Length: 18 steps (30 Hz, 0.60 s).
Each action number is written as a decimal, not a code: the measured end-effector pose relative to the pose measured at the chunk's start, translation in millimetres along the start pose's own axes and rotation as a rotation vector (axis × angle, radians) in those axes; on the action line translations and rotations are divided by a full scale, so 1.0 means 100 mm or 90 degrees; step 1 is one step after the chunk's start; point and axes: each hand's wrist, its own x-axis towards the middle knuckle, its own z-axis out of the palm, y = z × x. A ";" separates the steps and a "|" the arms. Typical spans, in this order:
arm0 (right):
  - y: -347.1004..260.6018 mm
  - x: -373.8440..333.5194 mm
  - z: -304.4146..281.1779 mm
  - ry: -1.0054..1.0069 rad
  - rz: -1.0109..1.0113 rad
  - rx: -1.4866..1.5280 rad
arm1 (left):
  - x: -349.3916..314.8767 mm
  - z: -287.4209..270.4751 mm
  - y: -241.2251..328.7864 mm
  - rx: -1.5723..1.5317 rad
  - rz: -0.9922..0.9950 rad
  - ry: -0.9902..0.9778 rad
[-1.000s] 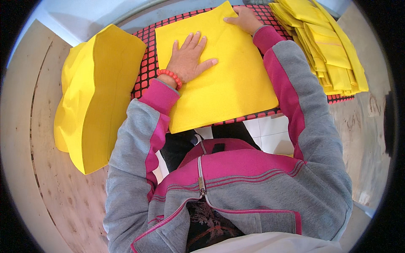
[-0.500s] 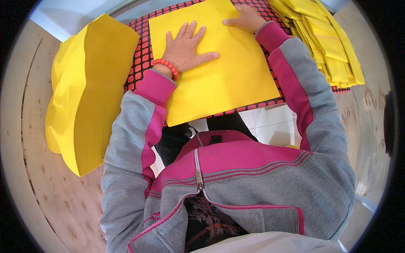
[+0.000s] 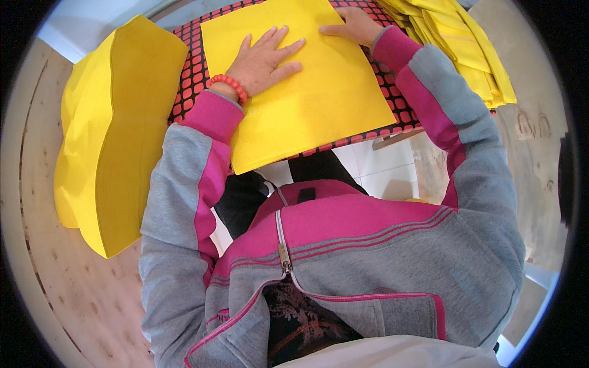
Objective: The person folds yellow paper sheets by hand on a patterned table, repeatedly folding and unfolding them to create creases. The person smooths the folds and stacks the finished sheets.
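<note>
Bright, diffuse light leaves soft shadows on the yellow cloth [image 3: 307,98] and floor tiles [image 3: 377,161]; focus looks fairly sharp, though edges bow near the black rim.

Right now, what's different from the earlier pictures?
The view shifted: the yellow sheet, yellow cloth and yellow stack all appear farther left and higher. The right hand seems to have slid slightly toward the wearer along the sheet's edge. Nothing was clearly grabbed or released. The left hand stays spread on the sheet; cloth and stack keep their places.
</note>
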 end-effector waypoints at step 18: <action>-0.47 -1.56 -0.07 0.018 -0.059 -0.205 | -0.01 -0.14 0.13 0.000 -0.032 -0.031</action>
